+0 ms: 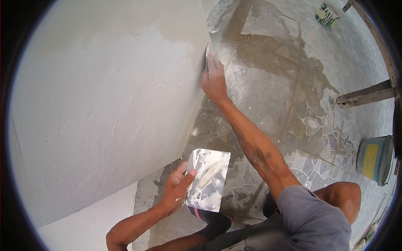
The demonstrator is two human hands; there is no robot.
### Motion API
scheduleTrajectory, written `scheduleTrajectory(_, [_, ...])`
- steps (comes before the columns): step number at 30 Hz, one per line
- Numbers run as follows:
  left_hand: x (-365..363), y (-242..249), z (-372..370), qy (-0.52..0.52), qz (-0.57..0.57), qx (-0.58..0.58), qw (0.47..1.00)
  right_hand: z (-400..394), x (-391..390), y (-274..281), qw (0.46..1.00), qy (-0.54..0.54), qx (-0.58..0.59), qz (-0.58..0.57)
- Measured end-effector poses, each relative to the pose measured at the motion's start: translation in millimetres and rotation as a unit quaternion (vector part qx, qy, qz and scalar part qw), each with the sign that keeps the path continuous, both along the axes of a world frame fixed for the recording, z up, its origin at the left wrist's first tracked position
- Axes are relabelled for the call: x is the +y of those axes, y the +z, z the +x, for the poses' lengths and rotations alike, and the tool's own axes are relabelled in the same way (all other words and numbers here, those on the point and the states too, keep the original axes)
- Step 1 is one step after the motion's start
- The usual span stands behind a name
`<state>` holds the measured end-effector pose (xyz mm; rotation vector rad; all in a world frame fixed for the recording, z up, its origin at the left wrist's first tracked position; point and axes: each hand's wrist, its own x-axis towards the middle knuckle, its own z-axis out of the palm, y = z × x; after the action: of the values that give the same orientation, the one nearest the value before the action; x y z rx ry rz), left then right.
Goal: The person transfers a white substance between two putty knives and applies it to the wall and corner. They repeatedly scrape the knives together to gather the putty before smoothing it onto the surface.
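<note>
My left hand [176,189] grips a flat, putty-smeared plate [211,196] by its left edge, thumb on top. A ridge of white putty [212,173] lies across the plate's face. Further out, my right hand [215,80] is closed on a thin scraper blade [207,48] at the edge of the pale wall [109,96]. Only a narrow strip of that blade shows past my fingertips; the rest is hidden. The wall surface is whitish, with smoother greyish patches and small marks.
Below lies a stone-patterned floor [310,121] with wet-looking dark patches and white dust. A bucket [372,161] with a yellow patch stands at right, and a paint-stained pail [327,16] at top right. A wooden beam [366,94] juts in from the right.
</note>
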<state>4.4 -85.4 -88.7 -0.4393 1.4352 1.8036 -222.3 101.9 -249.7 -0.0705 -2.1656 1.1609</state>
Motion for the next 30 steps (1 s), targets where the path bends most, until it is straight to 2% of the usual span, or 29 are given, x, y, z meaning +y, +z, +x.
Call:
scheduleTrajectory(2, [-0.2, -0.3, 1.0, 0.000, 0.009, 0.003, 1.000, 15.5, 10.2, 2.7, 0.999, 0.037, 0.026, -0.004])
scheduleTrajectory(5, [-1.8, -1.8, 3.6, 0.003, 0.010, 0.008, 1.000, 29.6, 25.7, 22.0, 0.991, -0.005, -0.070, -0.116])
scheduleTrajectory(8, [-0.2, -0.1, 3.8, 0.008, 0.014, 0.006, 1.000, 7.4, 45.1, 16.3, 0.928, -0.023, -0.294, -0.229])
scheduleTrajectory(11, [-1.4, -1.7, 6.9, -0.003, 0.002, 0.022, 1.000, -9.2, 55.4, 2.7, 0.936, -0.025, -0.287, -0.201])
scheduleTrajectory(15, [-2.6, -2.1, 5.3, -0.001, -0.004, 0.010, 1.000, -28.3, 56.6, -15.5, 0.934, 0.008, -0.280, -0.224])
scheduleTrajectory(17, [-3.3, -2.3, 6.4, 0.000, -0.003, 0.009, 1.000, -29.1, 56.4, -4.6, 0.919, 0.052, -0.294, -0.258])
scheduleTrajectory(20, [-4.0, -2.4, 9.5, 0.005, 0.000, 0.011, 1.000, -31.0, 49.7, 11.2, 0.928, 0.050, -0.258, -0.263])
scheduleTrajectory(23, [-2.6, -1.8, 6.2, 0.009, 0.004, 0.008, 1.000, -29.8, 46.2, 34.5, 0.957, 0.005, -0.232, -0.176])
scheduleTrajectory(26, [-3.3, 0.7, 7.3, 0.005, 0.006, 0.010, 1.000, -11.5, 42.0, 68.1, 0.970, 0.045, -0.174, -0.165])
scheduleTrajectory(30, [-0.5, 5.3, -5.0, -0.003, 0.012, 0.003, 1.000, 12.5, 40.6, 85.8, 0.972, 0.024, -0.109, -0.208])
